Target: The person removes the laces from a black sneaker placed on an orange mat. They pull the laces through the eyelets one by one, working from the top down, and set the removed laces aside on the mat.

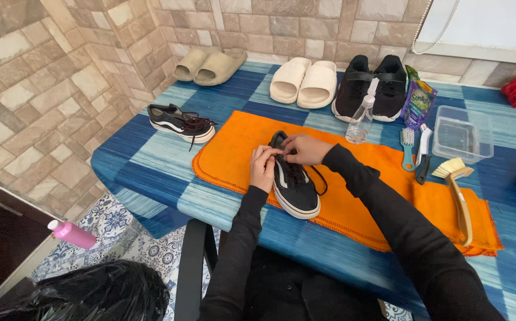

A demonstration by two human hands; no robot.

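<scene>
— Where did the shoe sit, and what were the hands doing with it?

— The black low-top canvas sneaker with a white sole (294, 178) lay on the orange fleece cloth (353, 208) spread over the blue-striped bench (151, 172), toe towards the near edge. The left hand (263, 168) was pinched shut on the dark lace at the upper eyelets; the right hand (305, 148) was closed on the lace too, at the far end of the lacing.

— How far had the lacing work got?

— Hard to say exactly. A loop of black lace (319, 180) hung loose over the right side of the shoe, so the lace looked slack, not tied. Whether the lower eyelets held lace could not be told. The matching black sneaker (182, 123), off the cloth to the far left, had its laces trailing as well.

— And the cleaning things?

— All lay apart from the hands: a clear spray bottle (361, 119) at the far edge of the cloth, a teal-handled small brush (408, 148), a wooden-handled scrub brush (460, 199) on the right, and a clear plastic tub (463, 134) that looked empty. Nothing suggested scrubbing had begun.
</scene>
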